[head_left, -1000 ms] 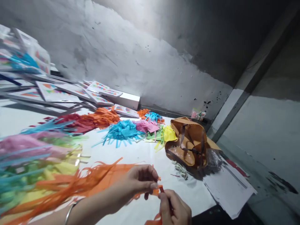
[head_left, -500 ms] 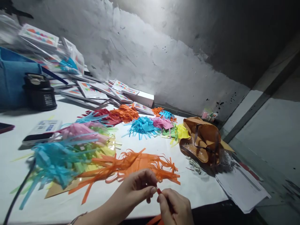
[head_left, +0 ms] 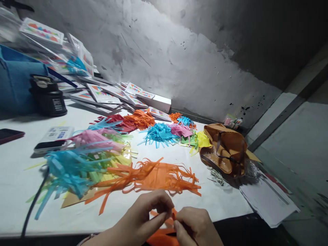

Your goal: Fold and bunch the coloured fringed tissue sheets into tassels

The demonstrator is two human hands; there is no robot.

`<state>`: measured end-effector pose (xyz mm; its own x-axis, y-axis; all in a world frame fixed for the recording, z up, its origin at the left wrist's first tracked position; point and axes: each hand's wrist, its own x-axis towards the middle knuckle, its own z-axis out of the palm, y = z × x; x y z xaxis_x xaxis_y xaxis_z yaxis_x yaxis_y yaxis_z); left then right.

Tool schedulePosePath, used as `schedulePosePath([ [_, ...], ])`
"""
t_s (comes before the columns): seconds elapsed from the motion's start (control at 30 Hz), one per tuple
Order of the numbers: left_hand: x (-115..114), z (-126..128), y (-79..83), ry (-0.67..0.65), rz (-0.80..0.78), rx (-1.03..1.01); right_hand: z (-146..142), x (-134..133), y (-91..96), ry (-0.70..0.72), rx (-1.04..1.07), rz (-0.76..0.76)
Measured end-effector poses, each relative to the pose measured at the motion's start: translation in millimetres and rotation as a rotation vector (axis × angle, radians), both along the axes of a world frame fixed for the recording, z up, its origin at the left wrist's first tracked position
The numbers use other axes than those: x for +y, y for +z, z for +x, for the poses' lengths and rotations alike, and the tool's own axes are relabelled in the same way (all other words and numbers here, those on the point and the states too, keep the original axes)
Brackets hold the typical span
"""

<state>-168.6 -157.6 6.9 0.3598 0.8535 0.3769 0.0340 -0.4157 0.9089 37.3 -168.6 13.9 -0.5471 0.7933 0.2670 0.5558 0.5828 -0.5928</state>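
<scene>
A: State of the hands?

B: Both at six o'clock in view. Right hand (head_left: pixel 196 225): thumb and fingers pinched on an orange strip (head_left: pixel 174 213). Left hand (head_left: pixel 150 215): fingers curled, thumb tip near them; cannot tell whether it grips anything.

A: Location of the work?

B: Strip lies between the hands, loose orange paper (head_left: pixel 164 239) below. Orange fringed bundle (head_left: pixel 159 176) rests on the counter (head_left: pixel 220 205), twelve o'clock from the hands.

A: Hazards?

B: Strip looks thin; hard pulling or tight twisting could tear it. Bundle strands cross yellow fringe (head_left: pixel 125 158) at ten o'clock; dragging could snag them.
</scene>
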Motion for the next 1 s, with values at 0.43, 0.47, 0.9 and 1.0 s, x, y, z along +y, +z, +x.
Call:
schedulePosePath([
  [0.43, -3.0, -5.7, -1.3, -0.071, 0.003, 0.118, 3.1, 1.7, -23.4, 0.012, 0.063, -0.068],
  [0.47, -2.8, -5.9, -3.2, -0.06, 0.01, 0.13, 3.6, 2.0, -26.7, 0.003, 0.065, -0.057],
  [0.9, 2.3, -6.9, -22.8, 0.059, 0.05, 0.207, -4.4, 4.0, -48.2, -0.058, 0.155, -0.114],
  [1.0, 2.5, -10.3, -28.3, 0.068, 0.037, 0.186, -8.7, 4.1, -53.7, -0.095, 0.204, -0.109],
])
